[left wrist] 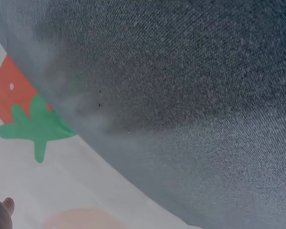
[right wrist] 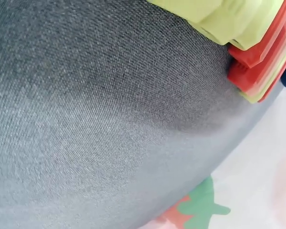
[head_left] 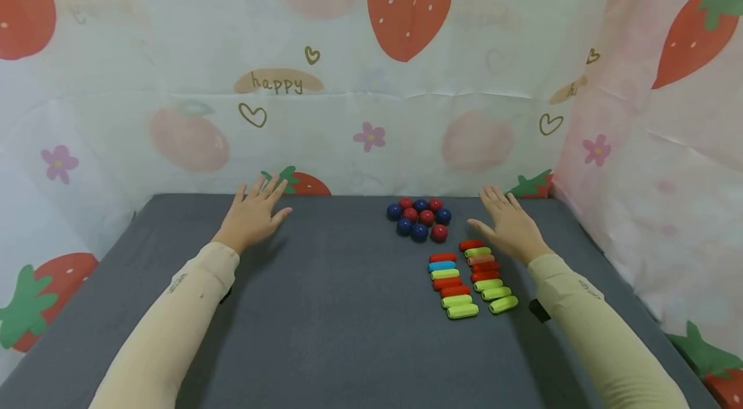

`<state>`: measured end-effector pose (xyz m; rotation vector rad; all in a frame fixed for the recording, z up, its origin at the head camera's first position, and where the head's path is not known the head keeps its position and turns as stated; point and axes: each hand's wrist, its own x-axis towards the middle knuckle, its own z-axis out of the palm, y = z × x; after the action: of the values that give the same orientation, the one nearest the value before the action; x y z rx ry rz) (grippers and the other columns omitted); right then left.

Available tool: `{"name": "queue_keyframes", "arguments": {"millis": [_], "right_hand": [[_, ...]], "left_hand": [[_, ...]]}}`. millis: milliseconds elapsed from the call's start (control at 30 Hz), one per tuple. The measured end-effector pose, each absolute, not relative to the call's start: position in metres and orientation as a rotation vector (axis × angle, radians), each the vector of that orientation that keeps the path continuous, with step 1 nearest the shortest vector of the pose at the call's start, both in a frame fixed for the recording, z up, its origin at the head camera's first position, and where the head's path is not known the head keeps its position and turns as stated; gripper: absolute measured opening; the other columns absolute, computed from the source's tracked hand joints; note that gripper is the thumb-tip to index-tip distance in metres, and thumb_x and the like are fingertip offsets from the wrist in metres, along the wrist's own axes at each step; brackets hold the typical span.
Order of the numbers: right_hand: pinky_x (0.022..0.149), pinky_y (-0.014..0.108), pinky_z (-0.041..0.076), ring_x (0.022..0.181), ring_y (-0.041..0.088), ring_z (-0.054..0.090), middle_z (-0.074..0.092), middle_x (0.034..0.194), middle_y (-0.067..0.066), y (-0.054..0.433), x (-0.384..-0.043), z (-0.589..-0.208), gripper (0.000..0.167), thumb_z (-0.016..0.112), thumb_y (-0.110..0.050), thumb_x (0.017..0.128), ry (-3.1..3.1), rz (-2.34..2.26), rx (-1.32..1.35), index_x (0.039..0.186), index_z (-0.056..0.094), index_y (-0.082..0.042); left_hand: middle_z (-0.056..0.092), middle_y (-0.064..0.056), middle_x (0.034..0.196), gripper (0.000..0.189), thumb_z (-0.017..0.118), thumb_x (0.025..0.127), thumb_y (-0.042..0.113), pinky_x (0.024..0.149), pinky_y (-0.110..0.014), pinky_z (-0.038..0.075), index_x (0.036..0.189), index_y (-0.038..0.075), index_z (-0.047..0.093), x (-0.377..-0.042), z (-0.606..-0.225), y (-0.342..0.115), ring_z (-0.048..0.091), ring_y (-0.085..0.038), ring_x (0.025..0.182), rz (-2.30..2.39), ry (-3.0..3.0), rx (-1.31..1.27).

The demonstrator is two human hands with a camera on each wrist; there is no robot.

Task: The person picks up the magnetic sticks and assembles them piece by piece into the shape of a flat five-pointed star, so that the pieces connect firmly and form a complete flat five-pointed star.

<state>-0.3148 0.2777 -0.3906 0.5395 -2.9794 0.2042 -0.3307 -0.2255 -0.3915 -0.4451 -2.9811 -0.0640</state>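
Observation:
My left hand [head_left: 249,214] is held over the back left of the grey cloth-covered table [head_left: 336,306], fingers spread and holding nothing. Part of that hand shows at the lower left corner of the left wrist view. On the other side my right hand [head_left: 511,225] is stretched out with its fingers straight, just right of two columns of short plastic pieces. The left column has a blue piece [head_left: 442,266] among red and yellow-green ones; the right column includes an orange-brown piece [head_left: 480,260]. Behind them lies a cluster of red balls [head_left: 439,233] and dark blue balls [head_left: 419,232].
A white cloth [head_left: 348,131] printed with strawberries, hearts and flowers hangs behind the table and along its sides. In the right wrist view, yellow-green pieces [right wrist: 219,19] and red pieces [right wrist: 257,67] appear at the upper right, close to the camera.

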Motion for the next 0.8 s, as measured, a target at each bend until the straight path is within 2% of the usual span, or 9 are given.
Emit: {"name": "queue_keyframes", "arguments": {"millis": [367,667,800], "right_hand": [[0.125,0.057,0.009,0.153,0.041,0.015,0.017,0.164,0.025,0.27,-0.306,-0.392,0.081,0.045,-0.053,0.102,-2.955,0.24,0.616,0.156,0.021,0.003],[0.125,0.058,0.01,0.152,0.04,0.016,0.018,0.164,0.023,0.264,-0.301,-0.392,0.077,0.053,-0.045,0.101,-2.957,0.275,0.65,0.156,0.023,0.001],[0.124,0.058,0.011,0.152,0.04,0.017,0.019,0.164,0.023,0.259,-0.299,-0.391,0.078,0.052,-0.046,0.101,-2.96,0.273,0.67,0.156,0.025,0.002]], "left_hand": [[0.015,-0.016,0.166,0.068,0.044,0.105,0.043,0.122,-0.065,0.005,0.159,0.01,0.02,-0.328,-0.395,-0.214,0.011,-0.041,0.153,-0.073,-2.952,-0.505],[0.015,-0.014,0.167,0.069,0.043,0.104,0.045,0.122,-0.065,0.007,0.16,0.013,0.018,-0.328,-0.398,-0.203,0.012,-0.039,0.154,-0.082,-2.938,-0.564],[0.017,-0.014,0.167,0.069,0.045,0.104,0.044,0.123,-0.064,0.007,0.16,0.013,0.02,-0.329,-0.398,-0.198,0.013,-0.039,0.154,-0.095,-2.927,-0.588]]}}
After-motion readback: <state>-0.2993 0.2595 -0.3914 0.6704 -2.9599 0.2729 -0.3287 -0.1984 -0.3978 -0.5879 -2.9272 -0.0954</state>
